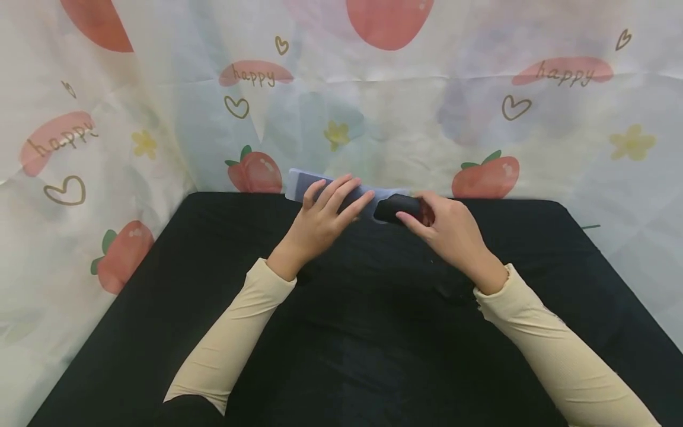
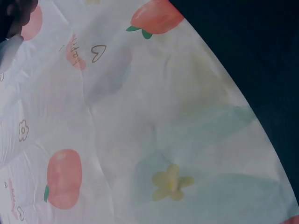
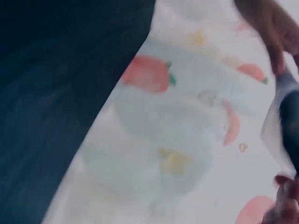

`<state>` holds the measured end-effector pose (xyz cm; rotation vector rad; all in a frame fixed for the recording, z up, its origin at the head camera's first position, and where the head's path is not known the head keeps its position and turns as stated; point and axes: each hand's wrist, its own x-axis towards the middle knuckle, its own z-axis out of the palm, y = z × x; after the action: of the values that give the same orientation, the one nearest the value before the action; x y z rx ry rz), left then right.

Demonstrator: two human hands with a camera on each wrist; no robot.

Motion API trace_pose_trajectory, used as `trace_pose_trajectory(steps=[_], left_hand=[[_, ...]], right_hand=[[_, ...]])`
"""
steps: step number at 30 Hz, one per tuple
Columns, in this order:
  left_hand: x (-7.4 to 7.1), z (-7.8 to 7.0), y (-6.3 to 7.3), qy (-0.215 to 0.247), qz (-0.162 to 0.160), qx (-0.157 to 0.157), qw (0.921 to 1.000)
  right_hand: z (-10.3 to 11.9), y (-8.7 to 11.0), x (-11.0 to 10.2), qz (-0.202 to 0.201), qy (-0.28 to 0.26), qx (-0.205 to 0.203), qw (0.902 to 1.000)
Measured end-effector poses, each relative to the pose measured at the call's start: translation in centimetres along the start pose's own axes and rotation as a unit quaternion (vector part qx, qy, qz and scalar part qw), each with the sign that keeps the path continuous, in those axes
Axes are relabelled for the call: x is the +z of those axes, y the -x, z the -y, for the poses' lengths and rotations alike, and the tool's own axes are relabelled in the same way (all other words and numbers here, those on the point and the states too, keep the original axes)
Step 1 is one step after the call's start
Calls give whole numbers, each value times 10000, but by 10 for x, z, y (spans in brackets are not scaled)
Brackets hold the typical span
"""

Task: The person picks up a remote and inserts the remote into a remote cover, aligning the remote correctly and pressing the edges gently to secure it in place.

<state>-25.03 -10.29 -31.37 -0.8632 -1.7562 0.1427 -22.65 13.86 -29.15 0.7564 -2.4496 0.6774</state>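
Observation:
Both hands hold a long flat object with a grey-blue, partly see-through body (image 1: 381,194) and a rounded black end (image 1: 397,207), raised over the far part of the table. My left hand (image 1: 320,222) has its fingers spread across the body; its thumb is hidden. With thumb and fingers, my right hand (image 1: 450,228) pinches the black end. In the right wrist view the black part (image 3: 290,126) shows blurred at the right edge, between the two hands. Only a pale bit of the object (image 2: 9,49) enters the left wrist view, at the upper left.
A black cloth covers the table (image 1: 363,356), whose far edge lies just behind the hands. White curtains (image 1: 405,130) printed with strawberries, hearts and "happy" hang close behind it and along the left and right sides.

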Motion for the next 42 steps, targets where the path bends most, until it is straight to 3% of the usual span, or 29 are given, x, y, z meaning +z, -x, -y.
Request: trace_pose_trajectory(steps=[3, 6, 12, 14, 16, 19, 22, 24, 29, 33, 36, 42], left_hand=[[-4, 5, 0, 368, 573, 122, 9976], [-6, 7, -1, 559, 908, 265, 9939], [-9, 8, -6, 663, 1162, 453, 9900], [-9, 7, -8, 712, 1142, 349, 9903], [-7, 4, -10, 713, 980, 51, 9926], [-6, -7, -14, 608, 387, -758, 9945], [-7, -23, -21, 342, -52, -1609, 9864], [-8, -31, -26, 284, -5, -2034, 9787], [-11, -42, -36, 472, 445, -2658, 9618], [-11, -45, -41, 303, 288, -2868, 9571], [-8, -44, -44, 323, 102, -2823, 9587], [3, -39, -38, 1089, 66, -2134, 9709]], right_hand=[[-7, 3, 1, -281, 773, -1106, 9905], [-12, 4, 2, -351, 1261, -1826, 9744], [-13, 2, 5, -296, 1722, -2282, 9578], [-13, 3, 6, -326, 1809, -2264, 9565], [-12, 3, 6, -443, 1874, -2137, 9577], [-8, 4, 9, -737, 1922, -1746, 9629], [-1, 2, 11, -982, 1828, -1283, 9698], [4, 0, 11, -1043, 1762, -1092, 9727], [15, -5, 11, -977, 1814, -1017, 9732], [19, -7, 11, -914, 1934, -1044, 9713], [20, -8, 12, -927, 1946, -916, 9722], [23, -4, 13, -793, 1740, -382, 9808]])
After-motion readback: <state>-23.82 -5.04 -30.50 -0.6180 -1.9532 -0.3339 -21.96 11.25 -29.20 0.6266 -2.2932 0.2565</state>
